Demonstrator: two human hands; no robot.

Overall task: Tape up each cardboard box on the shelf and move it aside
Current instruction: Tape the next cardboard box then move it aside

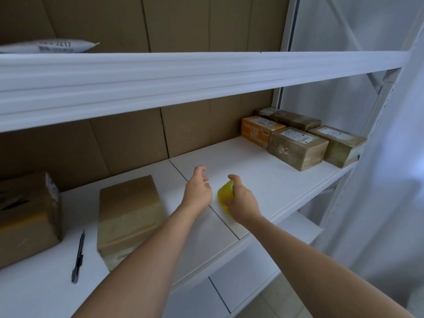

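My right hand (241, 199) grips a yellow roll of tape (224, 195) above the middle of the white shelf (263, 173). My left hand (198, 188) hovers just left of the roll with fingers loosely spread and holds nothing. A taped cardboard box (129, 216) lies on the shelf to the left of my left forearm. A larger cardboard box (27, 216) stands at the far left edge. Several taped boxes (296, 146) with labels are grouped at the shelf's right end, one of them orange (258, 130).
A black utility knife (78, 258) lies on the shelf between the two left boxes. A white padded mailer (49, 47) rests on the upper shelf at left. Brown cardboard lines the back wall. A white curtain (378, 180) hangs at the right.
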